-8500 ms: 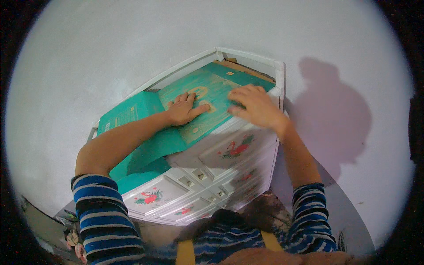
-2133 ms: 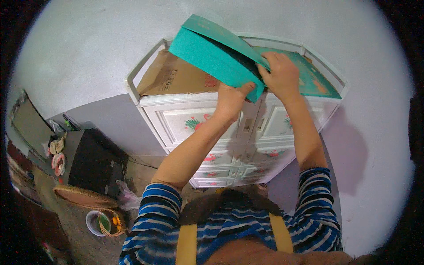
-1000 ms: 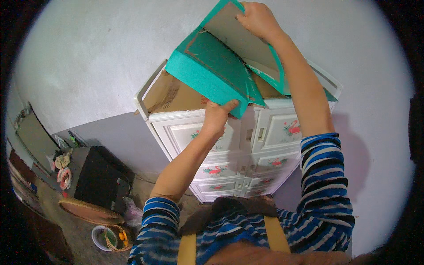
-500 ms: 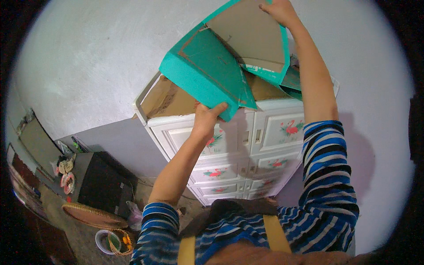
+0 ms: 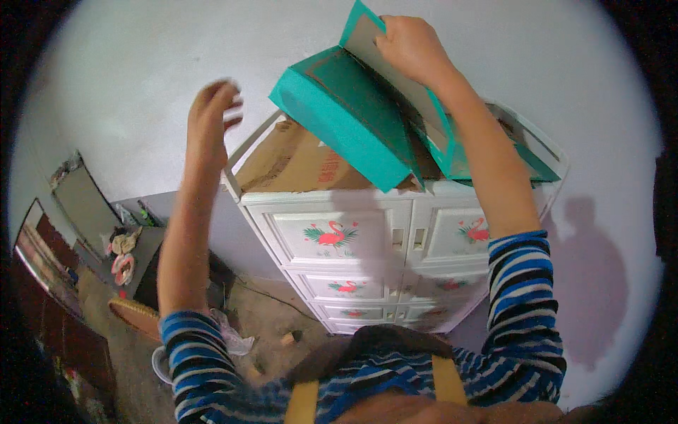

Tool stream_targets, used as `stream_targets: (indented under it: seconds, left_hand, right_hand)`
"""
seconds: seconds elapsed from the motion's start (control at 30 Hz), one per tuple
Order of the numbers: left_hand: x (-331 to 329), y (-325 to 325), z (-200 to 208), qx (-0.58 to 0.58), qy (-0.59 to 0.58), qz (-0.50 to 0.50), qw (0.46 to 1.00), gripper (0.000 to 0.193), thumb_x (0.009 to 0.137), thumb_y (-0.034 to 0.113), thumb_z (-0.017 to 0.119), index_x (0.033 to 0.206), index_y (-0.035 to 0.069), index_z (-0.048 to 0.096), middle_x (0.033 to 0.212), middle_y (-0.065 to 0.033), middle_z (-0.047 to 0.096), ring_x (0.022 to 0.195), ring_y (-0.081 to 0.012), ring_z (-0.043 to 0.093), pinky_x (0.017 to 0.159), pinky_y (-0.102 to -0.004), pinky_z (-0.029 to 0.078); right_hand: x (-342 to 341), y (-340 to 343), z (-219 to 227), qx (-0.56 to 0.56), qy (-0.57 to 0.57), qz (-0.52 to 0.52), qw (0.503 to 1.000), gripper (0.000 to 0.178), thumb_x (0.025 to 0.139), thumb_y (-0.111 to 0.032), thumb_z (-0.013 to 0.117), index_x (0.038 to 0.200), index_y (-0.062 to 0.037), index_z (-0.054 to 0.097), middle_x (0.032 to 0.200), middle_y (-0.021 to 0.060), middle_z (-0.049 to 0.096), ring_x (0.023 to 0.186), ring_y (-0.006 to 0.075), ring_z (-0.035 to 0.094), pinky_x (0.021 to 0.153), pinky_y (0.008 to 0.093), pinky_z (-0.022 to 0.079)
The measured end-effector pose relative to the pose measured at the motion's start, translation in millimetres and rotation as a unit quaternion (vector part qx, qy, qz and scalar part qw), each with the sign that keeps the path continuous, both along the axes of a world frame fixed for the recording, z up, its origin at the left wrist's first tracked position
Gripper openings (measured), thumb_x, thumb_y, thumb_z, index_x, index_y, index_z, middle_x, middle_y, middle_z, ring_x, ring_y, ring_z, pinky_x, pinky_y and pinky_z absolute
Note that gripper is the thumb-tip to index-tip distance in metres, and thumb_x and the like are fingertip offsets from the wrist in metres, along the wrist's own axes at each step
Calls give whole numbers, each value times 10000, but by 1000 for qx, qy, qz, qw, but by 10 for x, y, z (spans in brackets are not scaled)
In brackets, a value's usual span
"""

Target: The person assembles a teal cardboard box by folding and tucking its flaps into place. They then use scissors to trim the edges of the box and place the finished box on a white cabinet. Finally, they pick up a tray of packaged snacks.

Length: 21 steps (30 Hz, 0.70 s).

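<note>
A teal cardboard box (image 5: 339, 131) with its lid raised lies tilted on top of a white cabinet (image 5: 272, 222). My right hand (image 5: 415, 53) is closed on the upper edge of the teal lid (image 5: 371, 53), whose inner side is grey. My left hand (image 5: 209, 120) is in the air left of the box, touching nothing; its fingers are bent and apart, slightly blurred. Under the box, a flat brown cardboard sheet (image 5: 296, 159) covers part of the cabinet top. My right hand and forearm hide part of the lid.
Flamingo pictures (image 5: 330, 234) decorate the cabinet doors. A raised white rim (image 5: 551, 148) borders its top. Down on the left are a dark box-shaped unit (image 5: 152, 265), a round woven tray (image 5: 134, 316), a pale basin (image 5: 162, 364) and a plastic bag (image 5: 236, 336).
My left hand has let go of the box's near corner and moved up and left. My right hand has come lower and left with the lid, which stands less widely opened.
</note>
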<state>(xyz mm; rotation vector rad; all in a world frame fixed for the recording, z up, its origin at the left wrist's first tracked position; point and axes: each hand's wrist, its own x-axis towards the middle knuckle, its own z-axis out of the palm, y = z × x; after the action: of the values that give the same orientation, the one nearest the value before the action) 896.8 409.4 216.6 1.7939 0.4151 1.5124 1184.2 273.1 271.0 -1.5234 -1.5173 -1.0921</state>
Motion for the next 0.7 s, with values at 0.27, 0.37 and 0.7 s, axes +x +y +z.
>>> stream_targets:
  seconds: [0.27,0.37,0.7]
  left_hand:
    - [1061,956,856,41,387,9,921,561,872,491,556,1319,153,529,1391,-218,424,1189,-403,495,930,-545,462]
    - [1575,1280,761,1,477,1,879,517,884,477,535,1324,206,544,1393,-242,410,1154,-404,516,841,-551,500]
    - [2385,2292,413,-187,468,-155,850,402,799,401,635,1102,139,603,852,-61,645,648,-180,623,563,-332,536]
  right_hand:
    - [-296,82,-154,-10,-59,-3,998,155,794,-116,542,821,-13,653,755,231,645,717,397,639,695,495,507]
    - [-298,15,-180,-11,-48,-3,999,158,809,-125,542,834,-12,648,747,229,639,712,398,633,681,498,501]
    - [-319,-17,-210,-9,-58,1,998,225,828,-172,572,973,-12,633,784,212,634,744,394,616,693,484,487]
